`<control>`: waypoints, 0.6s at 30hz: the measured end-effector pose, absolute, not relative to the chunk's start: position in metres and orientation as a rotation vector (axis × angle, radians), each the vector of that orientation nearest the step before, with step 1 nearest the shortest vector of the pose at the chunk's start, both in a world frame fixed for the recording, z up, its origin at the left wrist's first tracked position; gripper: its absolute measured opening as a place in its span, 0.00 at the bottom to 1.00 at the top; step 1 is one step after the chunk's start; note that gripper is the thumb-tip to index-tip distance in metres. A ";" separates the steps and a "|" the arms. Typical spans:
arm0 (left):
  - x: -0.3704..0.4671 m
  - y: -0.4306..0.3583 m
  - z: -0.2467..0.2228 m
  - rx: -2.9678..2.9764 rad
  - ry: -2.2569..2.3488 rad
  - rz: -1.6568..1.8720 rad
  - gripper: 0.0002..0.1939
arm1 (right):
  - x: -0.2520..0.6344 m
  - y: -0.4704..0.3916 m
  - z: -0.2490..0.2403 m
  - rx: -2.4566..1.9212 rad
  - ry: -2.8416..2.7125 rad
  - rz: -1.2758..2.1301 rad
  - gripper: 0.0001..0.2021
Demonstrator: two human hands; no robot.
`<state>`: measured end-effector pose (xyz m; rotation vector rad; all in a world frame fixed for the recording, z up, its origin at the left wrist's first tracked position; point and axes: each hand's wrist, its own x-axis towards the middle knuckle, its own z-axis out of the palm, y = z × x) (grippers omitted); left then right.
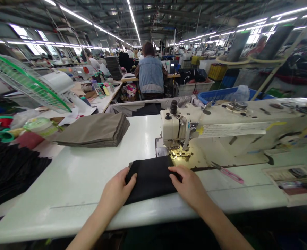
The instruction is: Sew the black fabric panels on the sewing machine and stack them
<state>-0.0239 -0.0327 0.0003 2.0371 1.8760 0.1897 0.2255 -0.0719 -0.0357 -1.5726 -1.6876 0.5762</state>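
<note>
A black fabric piece [150, 178] lies on the pale sewing table in front of me, its far right corner close to the presser foot of the sewing machine [174, 128]. My left hand [120, 185] pinches its left edge between thumb and fingers. On the opposite edge, my right hand [187, 180] grips the cloth the same way, fingertips near the lit needle plate [180, 154]. A sliver of greyish cloth shows under the far left corner. Pink-handled thread snips [230, 173] rest to the right of my right hand.
Left of the machine sits a stack of grey-brown fabric pieces [93, 130]. Black cloth [10, 170] is piled at the far left, below a green-rimmed fan [31, 81]. A tool tray [296, 180] is at the right, a blue basket [226, 93] behind the machine. Ahead, a person [150, 73] sits facing away.
</note>
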 end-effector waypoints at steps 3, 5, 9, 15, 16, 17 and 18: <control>-0.023 -0.032 0.002 2.017 1.878 0.145 0.14 | 0.226 -0.075 -0.031 -1.635 -1.699 0.584 0.13; -0.021 -0.031 0.003 2.021 1.895 0.136 0.14 | 0.226 -0.073 -0.030 -1.647 -1.682 0.609 0.13; -0.017 -0.028 0.003 2.028 1.924 0.109 0.13 | 0.227 -0.069 -0.031 -1.643 -1.655 0.642 0.13; -0.014 -0.030 0.005 2.058 1.939 0.068 0.12 | 0.227 -0.067 -0.032 -1.662 -1.659 0.641 0.12; -0.014 -0.030 0.005 2.067 1.942 0.059 0.12 | 0.226 -0.066 -0.032 -1.668 -1.662 0.637 0.12; -0.013 -0.030 0.005 2.076 1.944 0.051 0.12 | 0.226 -0.066 -0.032 -1.676 -1.666 0.631 0.12; -0.013 -0.030 0.005 2.083 1.941 0.050 0.12 | 0.226 -0.066 -0.032 -1.684 -1.672 0.621 0.12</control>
